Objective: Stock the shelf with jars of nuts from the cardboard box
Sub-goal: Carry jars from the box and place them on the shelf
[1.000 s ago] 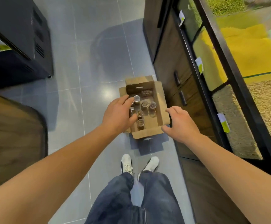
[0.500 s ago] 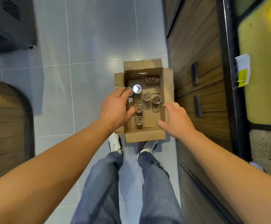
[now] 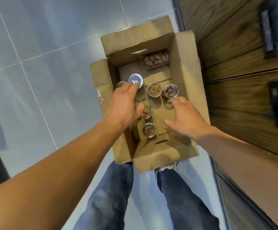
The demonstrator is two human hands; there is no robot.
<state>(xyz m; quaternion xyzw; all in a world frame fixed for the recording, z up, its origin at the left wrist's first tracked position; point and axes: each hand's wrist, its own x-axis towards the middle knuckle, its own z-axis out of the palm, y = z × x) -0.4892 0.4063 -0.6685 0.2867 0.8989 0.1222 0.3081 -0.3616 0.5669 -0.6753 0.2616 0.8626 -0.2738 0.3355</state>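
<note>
The grey tiled floor (image 3: 35, 47) filled the frame's left, a wooden cabinet (image 3: 234, 47) its right. The cardboard box (image 3: 189, 67) sat centre, larger in frame than before. The left hand (image 3: 123, 105) had reached deeper, fingers touching a shiny-lidded jar (image 3: 135, 78). The right hand (image 3: 184, 117), fingers spread and empty, now hovered inside near a jar of nuts (image 3: 170, 90).

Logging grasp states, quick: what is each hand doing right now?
Left hand: fingers reach onto a jar with a shiny lid in the cardboard box; grip cannot be told.
Right hand: open, fingers spread, holding nothing.
</note>
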